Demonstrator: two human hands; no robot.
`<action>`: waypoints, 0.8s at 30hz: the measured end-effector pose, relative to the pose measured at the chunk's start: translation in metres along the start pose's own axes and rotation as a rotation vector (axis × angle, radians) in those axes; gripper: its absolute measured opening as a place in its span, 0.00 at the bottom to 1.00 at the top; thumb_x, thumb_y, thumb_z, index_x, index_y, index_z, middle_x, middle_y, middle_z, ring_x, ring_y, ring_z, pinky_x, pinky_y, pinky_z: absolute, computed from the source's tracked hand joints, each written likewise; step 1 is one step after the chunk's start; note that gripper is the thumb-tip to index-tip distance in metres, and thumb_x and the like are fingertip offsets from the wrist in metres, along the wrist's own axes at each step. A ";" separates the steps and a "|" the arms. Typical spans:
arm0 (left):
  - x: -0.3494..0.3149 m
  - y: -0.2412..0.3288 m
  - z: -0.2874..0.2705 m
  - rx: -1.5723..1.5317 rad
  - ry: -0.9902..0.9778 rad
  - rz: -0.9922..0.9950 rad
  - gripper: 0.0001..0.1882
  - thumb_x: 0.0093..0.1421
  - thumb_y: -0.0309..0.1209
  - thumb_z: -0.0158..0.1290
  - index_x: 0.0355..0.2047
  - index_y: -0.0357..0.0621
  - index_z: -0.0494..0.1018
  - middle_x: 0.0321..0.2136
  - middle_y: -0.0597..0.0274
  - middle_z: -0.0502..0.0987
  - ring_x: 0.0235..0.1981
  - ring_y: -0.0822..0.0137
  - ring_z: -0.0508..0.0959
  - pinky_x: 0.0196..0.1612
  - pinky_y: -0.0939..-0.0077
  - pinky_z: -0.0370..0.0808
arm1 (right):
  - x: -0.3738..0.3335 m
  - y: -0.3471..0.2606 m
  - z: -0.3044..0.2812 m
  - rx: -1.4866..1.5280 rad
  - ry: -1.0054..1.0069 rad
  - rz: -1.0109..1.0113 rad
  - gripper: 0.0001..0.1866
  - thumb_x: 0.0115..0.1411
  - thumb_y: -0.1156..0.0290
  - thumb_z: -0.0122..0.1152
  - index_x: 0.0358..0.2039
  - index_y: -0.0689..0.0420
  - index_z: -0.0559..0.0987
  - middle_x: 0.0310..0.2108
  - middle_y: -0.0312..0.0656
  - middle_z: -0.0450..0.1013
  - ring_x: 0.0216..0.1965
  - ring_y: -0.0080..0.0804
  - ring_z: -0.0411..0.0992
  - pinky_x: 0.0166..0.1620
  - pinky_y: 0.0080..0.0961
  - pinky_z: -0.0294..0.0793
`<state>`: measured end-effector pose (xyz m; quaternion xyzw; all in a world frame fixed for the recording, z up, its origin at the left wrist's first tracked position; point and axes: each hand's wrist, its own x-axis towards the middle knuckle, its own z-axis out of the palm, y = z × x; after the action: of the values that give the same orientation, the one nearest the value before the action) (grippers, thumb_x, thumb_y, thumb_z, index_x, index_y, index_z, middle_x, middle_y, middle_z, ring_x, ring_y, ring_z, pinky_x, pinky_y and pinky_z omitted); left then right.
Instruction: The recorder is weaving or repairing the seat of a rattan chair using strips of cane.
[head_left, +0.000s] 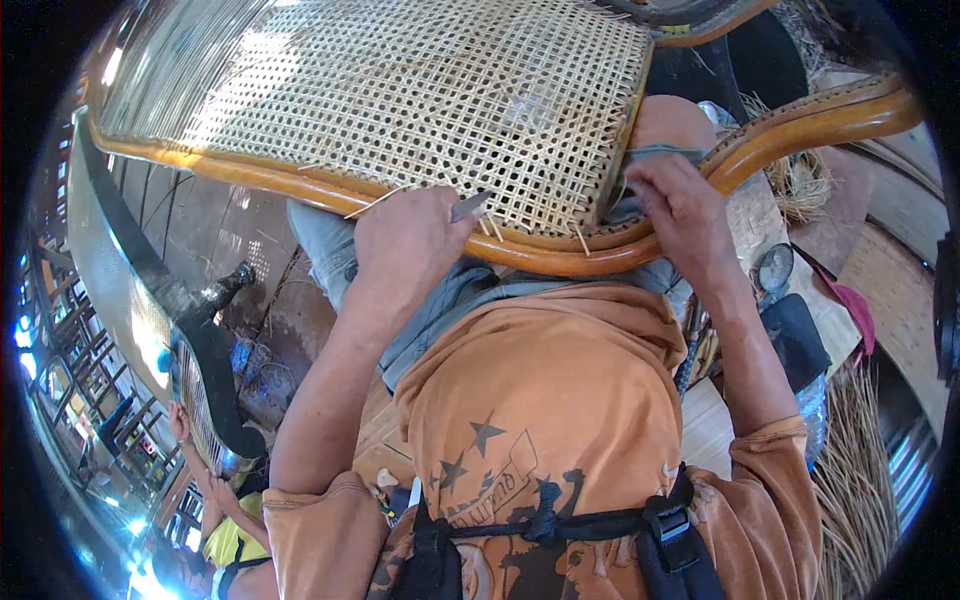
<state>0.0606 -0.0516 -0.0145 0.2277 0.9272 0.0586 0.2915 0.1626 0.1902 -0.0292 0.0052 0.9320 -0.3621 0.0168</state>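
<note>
workshop, cane furniture: woven cane panel (430,110) in wooden frame (580,262) lies at and beyond the left hand (408,245); dark-framed piece (180,310) and co-worker (230,535) appear well left of it; loose cane strands (858,480) lie rightward of the right hand (690,215).

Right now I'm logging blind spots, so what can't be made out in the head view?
Head view:
Grey blade: its other end is hidden by the left hand.
Right hand: whether it pinches a thin strand is too small to tell.
Woven cane panel: its far side is cut off by the upper edge.
Person in yellow: body cut off by the lower edge.
</note>
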 end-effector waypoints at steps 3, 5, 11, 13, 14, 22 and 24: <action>-0.001 -0.002 0.004 0.064 0.015 0.056 0.14 0.54 0.41 0.49 0.23 0.43 0.74 0.20 0.52 0.75 0.26 0.52 0.77 0.29 0.59 0.73 | 0.007 0.006 -0.005 0.024 0.100 0.082 0.09 0.52 0.81 0.51 0.35 0.60 0.73 0.31 0.48 0.70 0.36 0.48 0.69 0.39 0.35 0.70; -0.002 -0.008 0.006 0.058 0.043 0.098 0.14 0.53 0.40 0.49 0.22 0.43 0.74 0.19 0.52 0.75 0.25 0.53 0.77 0.28 0.59 0.73 | 0.009 0.010 -0.003 0.042 0.073 0.100 0.08 0.54 0.79 0.50 0.35 0.62 0.73 0.32 0.49 0.70 0.36 0.49 0.69 0.39 0.35 0.70; -0.005 -0.008 0.010 0.030 0.123 0.083 0.14 0.53 0.41 0.49 0.22 0.43 0.73 0.19 0.53 0.75 0.23 0.53 0.77 0.26 0.60 0.73 | 0.020 0.007 0.009 -0.447 -0.251 0.198 0.10 0.51 0.76 0.49 0.31 0.58 0.78 0.34 0.48 0.70 0.39 0.45 0.69 0.41 0.35 0.71; -0.003 -0.007 0.011 0.036 0.148 0.074 0.14 0.53 0.41 0.49 0.22 0.43 0.73 0.19 0.53 0.75 0.23 0.53 0.77 0.26 0.60 0.73 | 0.022 0.009 0.010 -0.508 -0.280 0.090 0.09 0.50 0.76 0.50 0.29 0.57 0.79 0.34 0.46 0.70 0.40 0.43 0.70 0.41 0.35 0.72; -0.002 -0.007 0.011 0.018 0.139 0.068 0.15 0.54 0.42 0.49 0.22 0.43 0.73 0.19 0.53 0.75 0.23 0.52 0.77 0.27 0.60 0.73 | 0.023 0.010 0.009 -0.571 -0.311 -0.018 0.09 0.48 0.76 0.51 0.28 0.56 0.79 0.34 0.44 0.70 0.41 0.41 0.70 0.41 0.34 0.72; 0.004 0.002 -0.018 -0.236 0.071 -0.013 0.17 0.57 0.44 0.47 0.27 0.41 0.73 0.20 0.50 0.74 0.27 0.50 0.75 0.32 0.58 0.70 | 0.030 0.028 -0.010 -0.502 -0.290 -0.263 0.07 0.44 0.76 0.55 0.26 0.56 0.78 0.28 0.43 0.70 0.36 0.41 0.69 0.39 0.34 0.69; 0.005 0.015 -0.031 -0.528 0.138 0.179 0.18 0.57 0.42 0.49 0.34 0.38 0.74 0.21 0.55 0.76 0.26 0.60 0.75 0.32 0.67 0.70 | 0.041 0.011 -0.026 -0.453 -0.214 -0.345 0.07 0.45 0.76 0.55 0.27 0.56 0.78 0.28 0.44 0.70 0.35 0.42 0.69 0.38 0.34 0.69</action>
<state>0.0453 -0.0354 0.0118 0.2202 0.8739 0.3386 0.2705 0.1213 0.2157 -0.0186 -0.1952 0.9691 -0.1411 0.0542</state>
